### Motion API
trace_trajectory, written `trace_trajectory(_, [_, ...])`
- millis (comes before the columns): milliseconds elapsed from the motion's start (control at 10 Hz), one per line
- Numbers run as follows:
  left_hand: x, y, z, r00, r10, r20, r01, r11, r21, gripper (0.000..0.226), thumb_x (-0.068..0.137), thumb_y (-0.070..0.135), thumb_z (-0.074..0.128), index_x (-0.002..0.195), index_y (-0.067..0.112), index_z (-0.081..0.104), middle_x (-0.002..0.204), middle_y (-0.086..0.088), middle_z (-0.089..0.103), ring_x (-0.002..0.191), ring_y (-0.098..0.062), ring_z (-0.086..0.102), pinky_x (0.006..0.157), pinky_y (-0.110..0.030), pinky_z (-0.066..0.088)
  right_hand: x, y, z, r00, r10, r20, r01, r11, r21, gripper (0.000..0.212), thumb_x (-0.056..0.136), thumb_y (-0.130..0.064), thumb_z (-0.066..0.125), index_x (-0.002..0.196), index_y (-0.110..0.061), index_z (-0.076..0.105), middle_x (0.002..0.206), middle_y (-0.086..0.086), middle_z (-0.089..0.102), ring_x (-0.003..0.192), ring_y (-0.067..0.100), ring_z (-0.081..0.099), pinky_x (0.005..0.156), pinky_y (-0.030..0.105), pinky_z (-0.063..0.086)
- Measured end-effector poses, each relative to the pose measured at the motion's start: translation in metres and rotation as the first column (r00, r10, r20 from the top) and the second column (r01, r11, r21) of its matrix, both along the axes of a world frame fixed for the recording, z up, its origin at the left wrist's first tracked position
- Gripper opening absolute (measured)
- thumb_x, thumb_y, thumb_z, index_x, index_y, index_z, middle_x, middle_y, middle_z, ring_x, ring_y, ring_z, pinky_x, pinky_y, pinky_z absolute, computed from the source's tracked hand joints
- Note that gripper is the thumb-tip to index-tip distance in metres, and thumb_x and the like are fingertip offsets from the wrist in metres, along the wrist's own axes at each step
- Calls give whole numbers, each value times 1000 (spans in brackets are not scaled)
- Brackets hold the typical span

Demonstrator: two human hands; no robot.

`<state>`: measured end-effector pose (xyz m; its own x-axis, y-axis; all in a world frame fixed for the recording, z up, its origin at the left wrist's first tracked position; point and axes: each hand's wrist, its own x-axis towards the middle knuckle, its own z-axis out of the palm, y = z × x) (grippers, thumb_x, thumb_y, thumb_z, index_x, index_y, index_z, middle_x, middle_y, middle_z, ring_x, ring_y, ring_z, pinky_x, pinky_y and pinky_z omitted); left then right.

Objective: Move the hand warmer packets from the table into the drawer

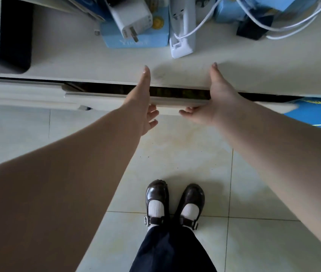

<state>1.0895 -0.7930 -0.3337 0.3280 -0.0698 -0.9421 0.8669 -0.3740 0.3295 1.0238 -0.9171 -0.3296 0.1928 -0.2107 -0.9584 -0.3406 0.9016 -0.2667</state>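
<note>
Both your hands are on the drawer front.
Your left hand [143,107] and right hand [213,103] curl fingers under the drawer [175,107], thumbs lying on the table [77,61].

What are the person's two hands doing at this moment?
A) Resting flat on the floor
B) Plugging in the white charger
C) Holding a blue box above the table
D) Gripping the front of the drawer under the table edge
D: the left hand and right hand both have fingers curled under the drawer front, thumbs up on the table edge, with a dark gap showing the drawer slightly open.
</note>
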Motion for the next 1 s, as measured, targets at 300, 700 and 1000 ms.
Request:
trace_trajectory(300, [10,-3,-1,996,-34,85,35,999,-7,46,79,75,43,86,31,52,117,-5,59,105,-21,57,92,-42,47,4,1,-2,991,43,-128,-62,987,-148,81,78,-70,51,143,-27,32,138,6,43,119,26,50,100,58,37])
trace_trajectory(700, [9,-6,8,997,-6,71,4,1000,28,46,81,71,44,98,29,51,110,-2,62,100,-17,61,92,-43,45,3,0,3,984,71,-160,-94,986,-138,55,76,-71,54,95,-19,51,120,4,56,108,20,60,103,49,39])
trace_trajectory(1000, [12,3,71,986,-152,65,151,988,17,26,93,39,51,113,21,56,105,4,66,94,-12,62,86,-34,42,-28,-15,58,947,286,-150,-300,951,-82,47,85,-43,63,124,-20,51,128,4,57,102,18,54,108,46,29])
